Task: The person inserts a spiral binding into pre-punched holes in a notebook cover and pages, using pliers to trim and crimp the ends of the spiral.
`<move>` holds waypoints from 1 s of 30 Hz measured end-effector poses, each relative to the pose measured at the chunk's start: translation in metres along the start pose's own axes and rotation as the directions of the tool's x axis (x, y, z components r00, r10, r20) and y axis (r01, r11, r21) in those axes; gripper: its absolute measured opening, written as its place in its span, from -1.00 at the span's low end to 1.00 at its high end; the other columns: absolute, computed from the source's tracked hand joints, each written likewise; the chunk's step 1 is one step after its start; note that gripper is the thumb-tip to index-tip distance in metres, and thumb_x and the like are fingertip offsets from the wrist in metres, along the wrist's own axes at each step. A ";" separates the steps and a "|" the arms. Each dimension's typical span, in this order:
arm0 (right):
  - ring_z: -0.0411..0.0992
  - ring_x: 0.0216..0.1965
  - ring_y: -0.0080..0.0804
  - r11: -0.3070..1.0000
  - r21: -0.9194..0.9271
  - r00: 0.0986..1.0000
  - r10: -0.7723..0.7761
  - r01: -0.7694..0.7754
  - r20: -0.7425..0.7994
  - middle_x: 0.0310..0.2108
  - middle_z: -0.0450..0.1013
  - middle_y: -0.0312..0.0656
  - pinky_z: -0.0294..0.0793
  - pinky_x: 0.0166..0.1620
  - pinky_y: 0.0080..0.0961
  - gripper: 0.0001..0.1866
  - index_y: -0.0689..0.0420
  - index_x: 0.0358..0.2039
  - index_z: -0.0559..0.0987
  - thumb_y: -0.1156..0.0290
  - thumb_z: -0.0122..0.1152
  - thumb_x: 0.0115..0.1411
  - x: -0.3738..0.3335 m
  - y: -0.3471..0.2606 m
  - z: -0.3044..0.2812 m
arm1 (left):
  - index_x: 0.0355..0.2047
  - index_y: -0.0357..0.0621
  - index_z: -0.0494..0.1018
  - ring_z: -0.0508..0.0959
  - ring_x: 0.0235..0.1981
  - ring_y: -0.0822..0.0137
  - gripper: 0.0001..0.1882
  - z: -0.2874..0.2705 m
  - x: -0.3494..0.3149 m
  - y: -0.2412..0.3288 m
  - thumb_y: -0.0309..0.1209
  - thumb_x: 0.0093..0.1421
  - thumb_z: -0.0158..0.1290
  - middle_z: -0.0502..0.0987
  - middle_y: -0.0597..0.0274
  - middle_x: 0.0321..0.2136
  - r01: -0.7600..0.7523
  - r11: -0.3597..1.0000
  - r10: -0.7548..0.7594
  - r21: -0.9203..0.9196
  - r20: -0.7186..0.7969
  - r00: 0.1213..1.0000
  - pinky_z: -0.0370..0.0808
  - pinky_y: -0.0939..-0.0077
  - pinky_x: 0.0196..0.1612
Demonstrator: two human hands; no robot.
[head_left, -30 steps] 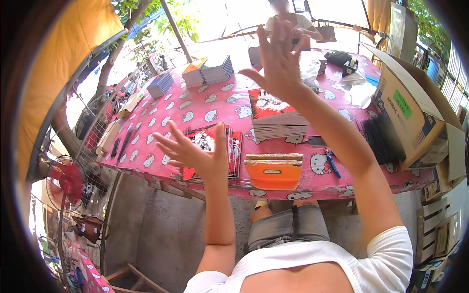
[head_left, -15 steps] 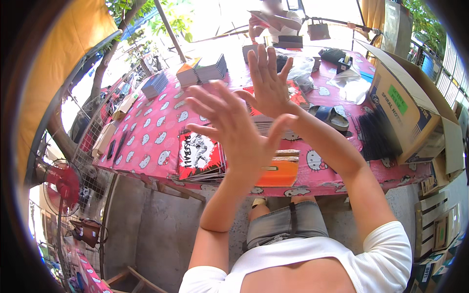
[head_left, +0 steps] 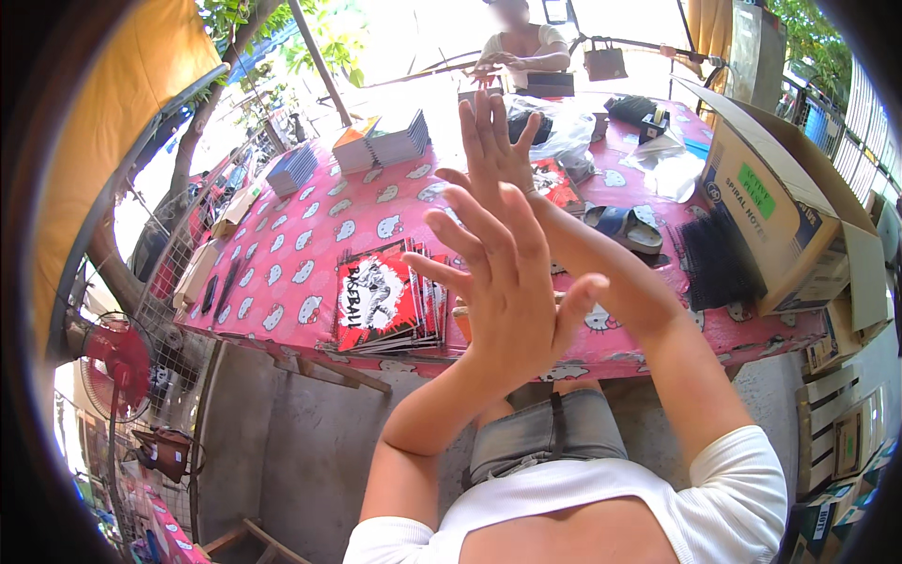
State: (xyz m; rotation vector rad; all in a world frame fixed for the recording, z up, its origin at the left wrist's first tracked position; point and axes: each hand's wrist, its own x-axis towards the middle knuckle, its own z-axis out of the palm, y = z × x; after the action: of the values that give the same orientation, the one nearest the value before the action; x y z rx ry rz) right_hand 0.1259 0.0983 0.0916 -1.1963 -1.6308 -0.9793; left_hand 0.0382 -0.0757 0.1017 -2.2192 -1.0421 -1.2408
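Both grips, left hand [head_left: 507, 291] & right hand [head_left: 498, 150], spread wide, seemingly holding nothing.

Both hands raised, empty, fingers spread: left hand [head_left: 507, 282] before right hand [head_left: 496, 150].
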 end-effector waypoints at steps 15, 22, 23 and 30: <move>-0.08 0.30 -0.05 0.996 0.006 0.995 -0.094 0.094 0.025 0.26 -0.01 0.06 -0.18 0.10 0.42 -0.09 0.29 0.22 0.11 -0.17 0.04 0.07 -0.013 0.007 -0.016 | 0.31 -0.09 -0.14 -0.28 0.33 -0.14 -0.22 0.080 0.129 -0.140 0.17 0.25 -0.42 -0.23 -0.14 0.31 0.100 0.942 -0.048 0.322 -0.166 0.985 -0.37 -0.60 0.06; -0.09 0.30 -0.03 0.997 0.007 0.997 -0.077 0.077 0.007 0.26 0.00 0.04 -0.22 0.09 0.45 -0.06 0.28 0.23 0.08 -0.18 0.04 0.05 -0.012 0.011 -0.020 | 0.29 -0.23 -0.18 -0.29 0.30 -0.28 -0.22 0.081 0.093 -0.112 0.07 0.26 -0.33 -0.26 -0.38 0.26 0.113 0.927 -0.094 0.358 -0.068 0.993 -0.31 -0.66 0.02; -0.13 0.32 0.00 0.997 -0.031 0.997 -0.077 0.077 0.027 0.28 -0.04 0.09 -0.40 0.13 0.41 -0.07 0.31 0.24 0.06 -0.16 0.01 0.09 -0.008 0.005 -0.020 | 0.29 -0.25 -0.16 -0.30 0.29 -0.32 -0.21 0.066 0.085 -0.086 0.07 0.26 -0.30 -0.26 -0.41 0.25 0.110 0.951 -0.088 0.288 -0.088 0.992 -0.29 -0.66 0.01; -0.30 0.37 -0.01 0.997 0.049 0.998 -0.064 0.064 0.016 0.30 -0.13 0.18 -0.65 0.16 0.34 -0.02 0.31 0.27 -0.04 -0.27 -0.16 0.13 -0.013 -0.005 0.005 | 0.25 -0.49 -0.28 -0.46 0.25 -0.45 -0.08 0.017 -0.019 0.029 0.14 0.26 -0.33 -0.37 -0.61 0.21 -0.112 0.987 0.112 -0.115 -0.009 0.994 -0.54 -0.46 0.06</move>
State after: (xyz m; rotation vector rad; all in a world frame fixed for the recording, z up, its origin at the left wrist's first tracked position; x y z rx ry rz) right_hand 0.1219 0.0975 0.0775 -1.1292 -1.7063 -0.9662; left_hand 0.0637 -0.0913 0.0768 -2.3278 -0.8511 -1.2832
